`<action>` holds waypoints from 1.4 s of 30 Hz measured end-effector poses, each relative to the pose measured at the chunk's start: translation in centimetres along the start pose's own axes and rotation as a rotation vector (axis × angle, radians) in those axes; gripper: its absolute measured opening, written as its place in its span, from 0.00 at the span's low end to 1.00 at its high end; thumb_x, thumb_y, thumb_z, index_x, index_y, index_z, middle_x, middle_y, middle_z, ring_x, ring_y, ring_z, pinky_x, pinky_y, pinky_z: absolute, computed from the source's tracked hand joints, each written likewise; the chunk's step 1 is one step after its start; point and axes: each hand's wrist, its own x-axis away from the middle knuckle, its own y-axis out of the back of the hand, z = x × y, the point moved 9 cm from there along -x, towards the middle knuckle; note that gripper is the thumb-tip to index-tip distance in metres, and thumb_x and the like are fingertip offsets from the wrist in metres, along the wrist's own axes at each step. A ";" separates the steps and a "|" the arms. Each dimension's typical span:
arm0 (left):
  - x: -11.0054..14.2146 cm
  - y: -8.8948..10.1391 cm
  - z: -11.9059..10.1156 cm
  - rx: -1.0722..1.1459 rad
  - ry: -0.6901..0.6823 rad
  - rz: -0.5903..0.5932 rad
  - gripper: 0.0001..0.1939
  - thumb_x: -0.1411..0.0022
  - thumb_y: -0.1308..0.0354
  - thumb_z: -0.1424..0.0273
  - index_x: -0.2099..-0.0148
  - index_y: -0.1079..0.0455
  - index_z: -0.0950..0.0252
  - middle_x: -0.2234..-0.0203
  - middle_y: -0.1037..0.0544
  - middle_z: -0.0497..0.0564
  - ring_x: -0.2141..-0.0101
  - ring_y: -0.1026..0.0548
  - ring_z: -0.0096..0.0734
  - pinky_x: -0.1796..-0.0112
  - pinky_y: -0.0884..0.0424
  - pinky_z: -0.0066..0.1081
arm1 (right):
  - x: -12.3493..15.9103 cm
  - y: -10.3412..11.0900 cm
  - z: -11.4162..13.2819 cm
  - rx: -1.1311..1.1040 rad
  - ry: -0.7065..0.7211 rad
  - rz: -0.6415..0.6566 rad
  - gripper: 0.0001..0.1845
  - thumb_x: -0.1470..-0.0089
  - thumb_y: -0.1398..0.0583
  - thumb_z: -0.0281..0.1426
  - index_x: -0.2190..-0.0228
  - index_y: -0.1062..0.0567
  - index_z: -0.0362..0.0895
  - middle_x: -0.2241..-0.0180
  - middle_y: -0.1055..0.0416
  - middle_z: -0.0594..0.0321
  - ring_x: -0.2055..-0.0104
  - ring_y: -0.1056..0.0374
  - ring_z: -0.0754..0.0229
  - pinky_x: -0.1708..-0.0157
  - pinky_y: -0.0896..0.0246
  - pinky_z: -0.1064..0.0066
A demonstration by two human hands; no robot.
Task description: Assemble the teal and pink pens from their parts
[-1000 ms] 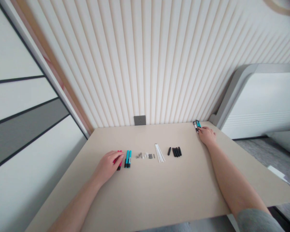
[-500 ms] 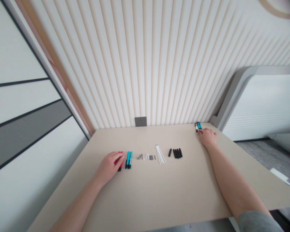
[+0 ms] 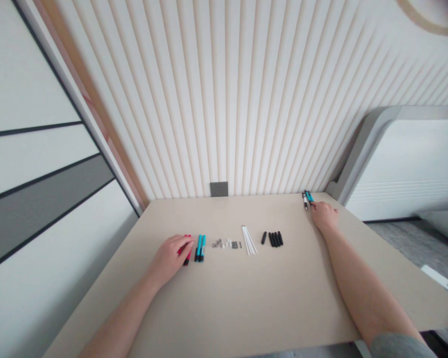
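Drew the right hand (image 3: 324, 216) slightly right and nearer, beside the cyan pens (image 3: 309, 197) at the tabletop's (image 3: 246, 298) far right; rests the left hand (image 3: 171, 252), curled, over red barrels (image 3: 188, 255) at left. Cannot tell whether pinching with either. Probably light, stiff, slick; best held mid-barrel.

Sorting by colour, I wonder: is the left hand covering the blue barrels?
No, the left hand partly covers the red barrels; the nearby blue barrels lie uncovered to its right.
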 end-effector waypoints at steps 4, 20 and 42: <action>0.0 0.0 0.2 -0.003 0.003 -0.006 0.15 0.33 0.51 0.63 0.57 0.25 0.62 0.62 0.21 0.53 0.61 0.24 0.37 0.56 0.29 0.36 | 0.1 0.0 -0.4 -0.021 -0.035 0.014 0.20 0.43 0.49 0.32 0.53 0.23 0.49 0.54 0.26 0.51 0.52 0.33 0.46 0.55 0.46 0.56; 0.1 0.0 0.2 -0.003 -0.001 -0.003 0.15 0.33 0.51 0.63 0.58 0.24 0.61 0.64 0.21 0.53 0.62 0.24 0.36 0.57 0.29 0.35 | 0.6 1.2 -1.5 -0.154 -0.122 -0.097 0.21 0.42 0.50 0.36 0.53 0.24 0.47 0.52 0.29 0.50 0.50 0.36 0.45 0.54 0.45 0.55; 0.0 -0.2 0.0 -0.008 -0.023 0.001 0.15 0.33 0.52 0.63 0.58 0.25 0.60 0.63 0.20 0.52 0.61 0.24 0.37 0.55 0.29 0.37 | 0.6 0.0 0.9 -0.053 0.067 0.054 0.16 0.40 0.47 0.36 0.54 0.24 0.50 0.54 0.27 0.56 0.50 0.35 0.49 0.54 0.46 0.59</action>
